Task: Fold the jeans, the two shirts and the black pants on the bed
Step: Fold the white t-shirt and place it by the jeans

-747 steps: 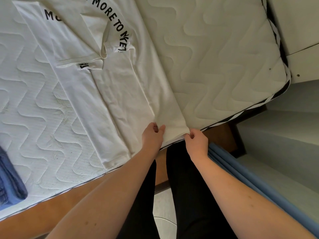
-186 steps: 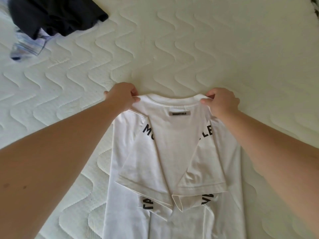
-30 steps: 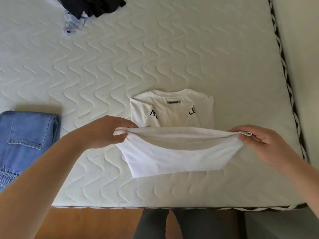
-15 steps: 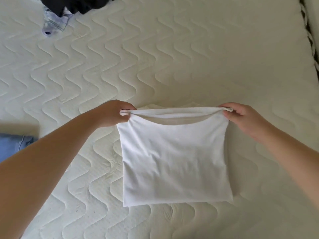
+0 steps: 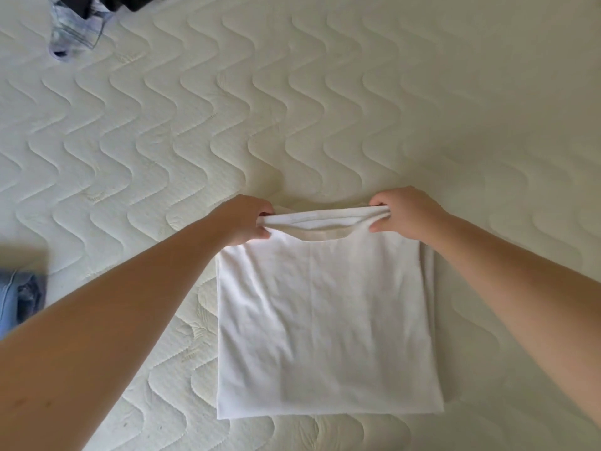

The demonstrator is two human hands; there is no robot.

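The white shirt (image 5: 325, 320) lies folded into a rectangle on the quilted mattress (image 5: 325, 109), its printed side hidden underneath. My left hand (image 5: 247, 219) grips the far left corner of the shirt's doubled hem. My right hand (image 5: 406, 213) grips the far right corner. The hem between them sags a little above the layer below. At the far left edge lie the folded blue jeans (image 5: 16, 297). The black pants (image 5: 130, 0) and a pale striped shirt (image 5: 73, 35) lie bunched at the top left corner.
The mattress stretches wide and bare to the right and beyond the white shirt. My two forearms reach in from the lower corners of the view.
Both hands carried the shirt's lower half up and away from me, over the collar and the print, and lowered it. The view has tilted closer over the bed.
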